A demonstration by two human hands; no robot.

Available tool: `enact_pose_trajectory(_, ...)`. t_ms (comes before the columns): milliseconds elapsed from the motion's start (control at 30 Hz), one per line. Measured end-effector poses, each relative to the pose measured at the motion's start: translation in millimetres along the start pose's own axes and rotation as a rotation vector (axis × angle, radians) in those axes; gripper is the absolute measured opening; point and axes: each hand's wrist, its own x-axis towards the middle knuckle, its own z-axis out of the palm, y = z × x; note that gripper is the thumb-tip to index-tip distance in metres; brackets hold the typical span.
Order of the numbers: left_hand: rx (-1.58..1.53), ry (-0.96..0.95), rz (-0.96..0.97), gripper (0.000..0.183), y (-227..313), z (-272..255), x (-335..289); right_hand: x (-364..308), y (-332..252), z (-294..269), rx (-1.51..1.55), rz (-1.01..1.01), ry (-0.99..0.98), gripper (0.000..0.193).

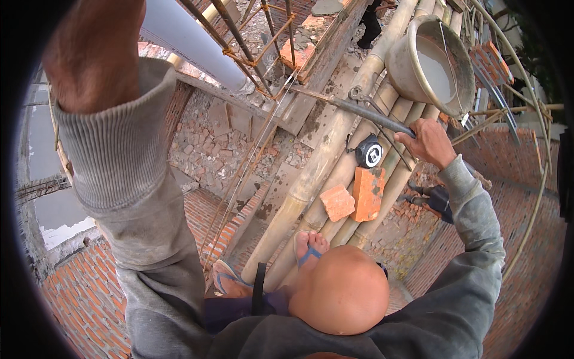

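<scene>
My right hand (pixel 429 142) is closed around a long grey metal rod (pixel 373 116), which points left toward a concrete ledge and narrows at its far end. My left hand (pixel 95 54) is raised at the upper left, close to the camera; its fingers lie outside the picture. Below the rod, a round black-and-white tape measure (pixel 369 152) rests on bamboo poles (pixel 299 194). An orange brick (pixel 369 194) and a broken brick piece (pixel 338 203) lie just nearer to me. Beyond my right hand stands a grey bucket (pixel 399 63) holding greyish liquid.
My sandalled feet (pixel 310 246) are on the bamboo. Upright tied rebar (pixel 269 45) and a pale pipe (pixel 191 45) stand beyond. Rubble (pixel 209 140) lies far below, between brick walls (pixel 89 299). Another person (pixel 439 200) is lower down at right; someone's dark-clothed leg (pixel 371 27) shows ahead.
</scene>
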Motion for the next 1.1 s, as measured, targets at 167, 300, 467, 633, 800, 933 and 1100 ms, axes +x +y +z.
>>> enact_pose_trajectory(167, -0.449, 0.130, -0.278, 0.036, 85, 54, -156, 4, -1, -8, -0.054, 0.080, -0.103, 0.053)
enact_pose_trajectory(300, -1.020, -0.189, -1.622, 0.051, 85, 152, -263, 2, -3, -8, -0.065, 0.047, -0.097, 0.051)
enact_pose_trajectory(467, -1.422, -0.185, -2.023, 0.056, 67, 229, -283, 2, -1, -4, -0.104, 0.049, -0.059, 0.047)
enact_pose_trajectory(633, -1.283, -0.142, -1.906, 0.032, 97, 251, -260, -7, -7, -2, -0.119, 0.007, 0.063, 0.042)
enact_pose_trajectory(800, -1.137, -0.110, -1.948, 0.026, 105, 255, -254, -11, -10, 2, -0.130, -0.014, 0.038, 0.039)
enact_pose_trajectory(933, -1.190, -0.054, -1.946, 0.027, 106, 259, -247, -4, -3, 2, -0.195, -0.017, 0.072, 0.040)
enact_pose_trajectory(1100, -1.262, -0.081, -1.962, 0.027, 101, 260, -243, -19, -16, 8, -0.137, -0.114, 0.575, 0.031)
